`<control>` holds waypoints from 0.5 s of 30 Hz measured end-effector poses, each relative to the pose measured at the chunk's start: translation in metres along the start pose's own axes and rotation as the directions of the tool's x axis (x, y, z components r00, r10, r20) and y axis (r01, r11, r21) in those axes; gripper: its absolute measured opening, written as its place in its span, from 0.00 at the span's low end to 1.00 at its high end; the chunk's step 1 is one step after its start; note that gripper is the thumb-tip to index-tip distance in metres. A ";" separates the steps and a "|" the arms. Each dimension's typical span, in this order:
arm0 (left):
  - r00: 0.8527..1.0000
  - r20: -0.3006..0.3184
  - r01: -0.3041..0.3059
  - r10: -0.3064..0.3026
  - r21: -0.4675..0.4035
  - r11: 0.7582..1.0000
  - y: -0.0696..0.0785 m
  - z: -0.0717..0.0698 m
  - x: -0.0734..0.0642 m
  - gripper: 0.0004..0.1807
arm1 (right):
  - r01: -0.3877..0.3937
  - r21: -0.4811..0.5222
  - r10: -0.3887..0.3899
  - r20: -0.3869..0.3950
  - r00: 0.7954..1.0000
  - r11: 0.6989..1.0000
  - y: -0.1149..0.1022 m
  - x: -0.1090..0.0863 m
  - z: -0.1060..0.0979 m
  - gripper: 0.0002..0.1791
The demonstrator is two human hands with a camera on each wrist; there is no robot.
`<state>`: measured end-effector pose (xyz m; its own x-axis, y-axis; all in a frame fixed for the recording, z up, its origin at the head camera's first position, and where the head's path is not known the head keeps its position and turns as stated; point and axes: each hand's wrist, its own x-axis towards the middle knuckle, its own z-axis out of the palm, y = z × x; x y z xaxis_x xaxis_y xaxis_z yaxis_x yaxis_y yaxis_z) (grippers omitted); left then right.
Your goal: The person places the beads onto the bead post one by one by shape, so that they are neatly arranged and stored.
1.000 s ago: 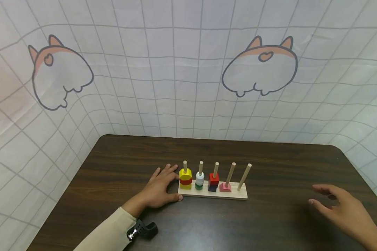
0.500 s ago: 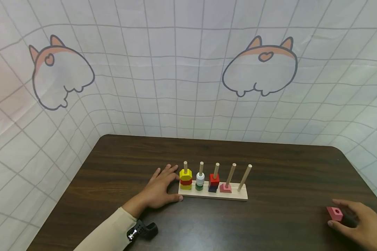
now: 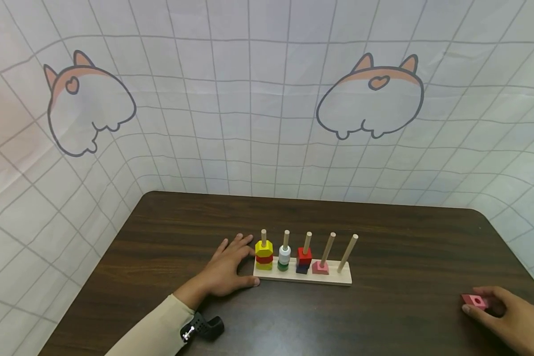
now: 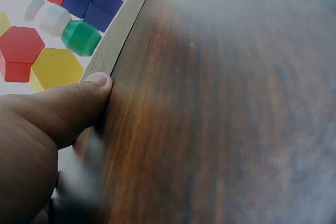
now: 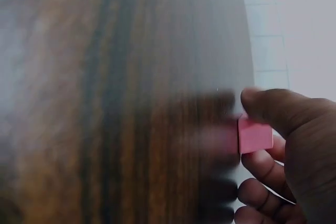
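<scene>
In the head view a wooden peg stacker (image 3: 293,279) lies on the table, with blocks on all pegs except the rightmost. Its left end is held by my left hand (image 3: 224,272), the thumb on the front edge and the index finger by the rear corner; other fingers spread behind. The left wrist view shows that thumb (image 4: 84,95) against the wooden edge. Far to the right, my right hand (image 3: 511,316) pinches a pink block with a hole (image 3: 475,301). In the right wrist view the pink block (image 5: 255,136) sits between thumb and fingers, low over the table.
The pegs carry yellow and red blocks (image 3: 264,252), white and green ones (image 3: 284,258), red and dark blue ones (image 3: 303,259), and one pink block (image 3: 320,268). A dark wooden table (image 3: 382,237) spreads around, backed by a grid-patterned curtain (image 3: 231,123).
My right hand has moved right and toward me, and a pink block has come into its grasp. The left hand and stacker stay in place.
</scene>
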<state>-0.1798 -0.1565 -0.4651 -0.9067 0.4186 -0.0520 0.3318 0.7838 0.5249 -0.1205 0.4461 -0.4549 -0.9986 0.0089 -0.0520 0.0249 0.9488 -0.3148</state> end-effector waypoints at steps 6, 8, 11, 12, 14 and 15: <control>1.000 -0.003 -0.001 0.001 -0.002 1.000 0.001 -0.001 0.000 0.31 | 0.031 0.008 -0.030 -0.085 0.996 0.999 -0.007 0.004 0.003 0.31; 1.000 -0.004 0.000 0.000 0.000 1.000 0.001 -0.001 -0.001 0.31 | 0.062 0.017 -0.060 -0.114 0.992 0.998 -0.013 0.005 0.004 0.26; 1.000 -0.004 0.001 -0.001 -0.001 1.000 0.001 -0.001 -0.001 0.31 | 0.111 0.034 -0.106 -0.129 0.986 0.993 -0.023 0.009 0.003 0.21; 1.000 -0.003 0.002 -0.002 -0.001 1.000 0.001 -0.001 -0.001 0.31 | 0.125 0.039 -0.118 -0.133 0.984 0.991 -0.027 0.010 0.004 0.20; 1.000 -0.002 0.001 -0.001 -0.002 1.000 0.001 -0.001 -0.001 0.31 | 0.139 0.051 -0.131 -0.134 0.982 0.989 -0.035 0.012 0.005 0.20; 1.000 -0.002 0.001 -0.001 -0.002 1.000 0.001 -0.001 -0.001 0.31 | 0.144 0.062 -0.136 -0.128 0.982 0.988 -0.040 0.014 0.005 0.21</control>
<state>-0.1788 -0.1567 -0.4642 -0.9075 0.4170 -0.0507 0.3304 0.7831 0.5269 -0.1349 0.4072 -0.4476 -0.9904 -0.0793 0.1133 -0.1167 0.9189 -0.3768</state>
